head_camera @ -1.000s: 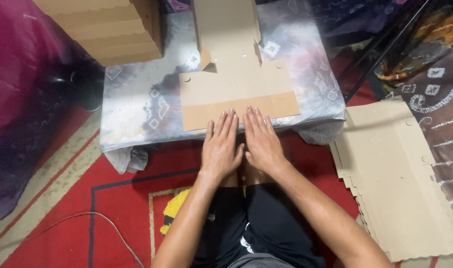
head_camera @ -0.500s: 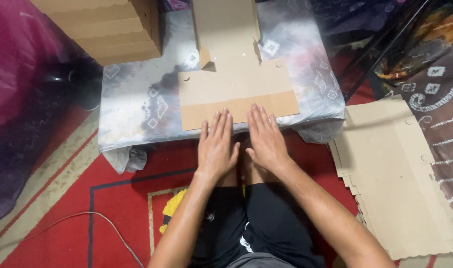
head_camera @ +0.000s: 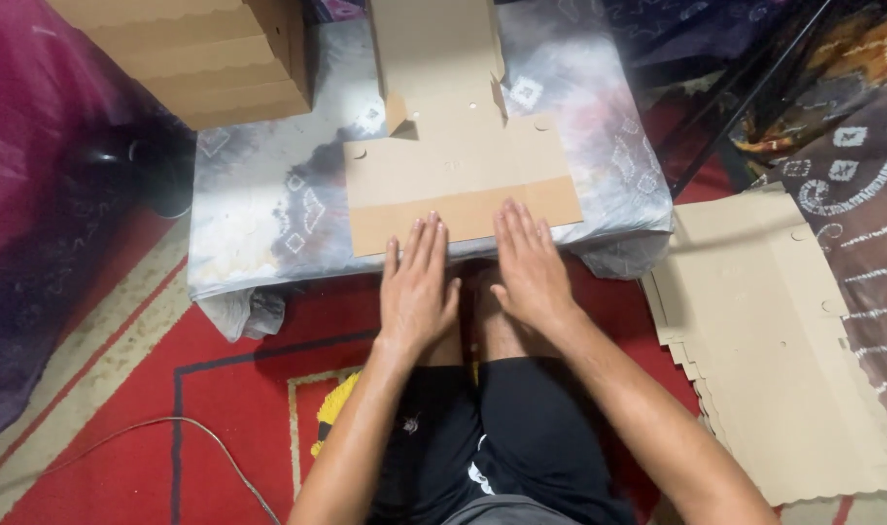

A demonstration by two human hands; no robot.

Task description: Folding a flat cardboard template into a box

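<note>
Head view, both hands on cardboard sheet [head_camera: 458, 180], box stack [head_camera: 200, 58] left, flat pile [head_camera: 783, 331] right

Both arms reached forward; the left hand [head_camera: 417, 290] and right hand [head_camera: 529, 267] lay flat, palms down, fingers extended, side by side.
</note>
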